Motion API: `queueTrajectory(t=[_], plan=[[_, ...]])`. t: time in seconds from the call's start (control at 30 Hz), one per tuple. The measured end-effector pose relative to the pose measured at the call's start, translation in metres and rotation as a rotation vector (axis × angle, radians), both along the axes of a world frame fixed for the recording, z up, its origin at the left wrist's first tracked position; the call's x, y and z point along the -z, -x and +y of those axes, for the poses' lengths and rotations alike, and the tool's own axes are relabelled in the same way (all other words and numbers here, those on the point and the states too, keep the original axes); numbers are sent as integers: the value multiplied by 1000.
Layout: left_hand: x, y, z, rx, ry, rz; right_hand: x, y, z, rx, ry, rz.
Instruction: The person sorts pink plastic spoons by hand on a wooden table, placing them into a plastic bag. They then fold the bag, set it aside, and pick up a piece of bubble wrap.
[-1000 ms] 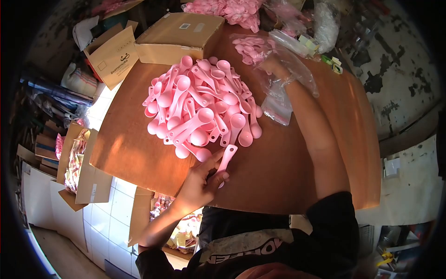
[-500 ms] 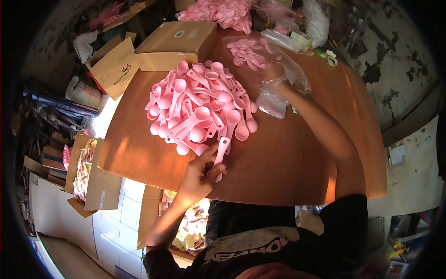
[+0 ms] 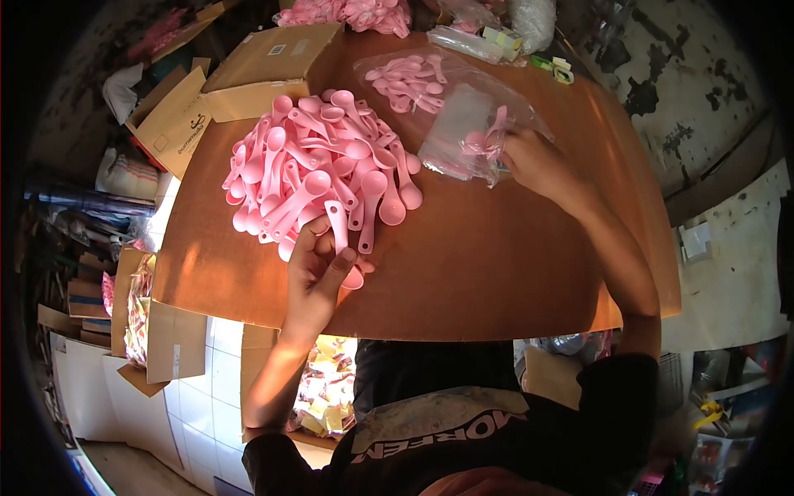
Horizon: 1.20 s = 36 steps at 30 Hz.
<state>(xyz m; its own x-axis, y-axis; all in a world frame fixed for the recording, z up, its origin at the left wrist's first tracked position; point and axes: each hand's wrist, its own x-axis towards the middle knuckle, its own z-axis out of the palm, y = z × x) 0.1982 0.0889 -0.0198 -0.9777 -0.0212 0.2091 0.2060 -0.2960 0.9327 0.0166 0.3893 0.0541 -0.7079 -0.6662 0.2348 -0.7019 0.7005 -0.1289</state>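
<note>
My left hand holds a pink measuring spoon between thumb and fingers, its holed handle pointing away from me and its bowl near my palm. Just beyond that hand rises a big heap of pink measuring spoons on the table. On the right, my right hand is closed on the edge of a small clear plastic bag with pink pieces showing at it. Beside this lies a stack of flat clear bags. Farther back, a larger clear bag holds several pink spoons.
A closed cardboard box stands at the table's back left, with an open carton beside it. Pink bagged goods lie at the back. A green tape dispenser sits back right. Cartons of wrapped packets stand below the table's front edge.
My right hand has drawn back toward me from the large bag and now grips a small bag. My left hand still holds its spoon, tilted differently. The whole view has shifted.
</note>
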Motion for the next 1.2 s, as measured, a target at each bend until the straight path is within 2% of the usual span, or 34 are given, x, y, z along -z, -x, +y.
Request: queueTrajectory(t=[0.03, 0.1, 0.23, 0.3, 0.33, 0.37, 0.43, 0.5, 0.57, 0.63, 0.67, 0.73, 0.9, 0.97, 1.03, 1.17, 1.2], plan=[[-10, 1, 5, 1, 3, -25, -3, -4, 2, 4, 1, 1], [-19, 4, 11, 35, 71, -18, -9, -16, 4, 13, -306, 285], [-18, 18, 25, 143, 157, 59, -40, -37, 5, 127, -429, 88], [-25, 24, 33, 159, 195, 78, -76, -37, 12, -78, -301, -444], [-28, 27, 37, 150, 204, 116, -86, -33, 21, -180, -197, -568], [-31, 30, 40, 144, 213, 154, -92, -33, 29, -174, -195, -571], [-40, 38, 44, 146, 217, 168, -100, -34, 44, -195, 284, -970], [-49, 49, 52, 88, 192, 173, -96, -29, 51, -215, 311, -1021], [-47, 68, 64, 62, 89, 219, -76, -33, 47, -187, 662, -1301], [-60, 77, 67, 71, 277, 226, -56, -29, 39, -246, 744, -1407], [-64, 80, 70, 131, 189, 216, -48, -30, 30, -220, 848, -1416], [-56, 90, 70, 139, 195, 246, -38, -32, 10, -179, 1012, -1411], [-58, 91, 49, 69, 180, 149, -32, -25, -42, -195, 949, -1428], [-59, 89, 36, 17, 191, 126, -33, -26, -66, -198, 1048, -1385], [-61, 85, 21, -39, 261, 245, -19, -4, -82, -251, 979, -1430], [-50, 89, -17, -95, 320, 286, -14, 1, -123, -294, 1078, -1363], [-55, 82, -25, -128, 279, 164, -11, 5, -130, -253, 1091, -1311]])
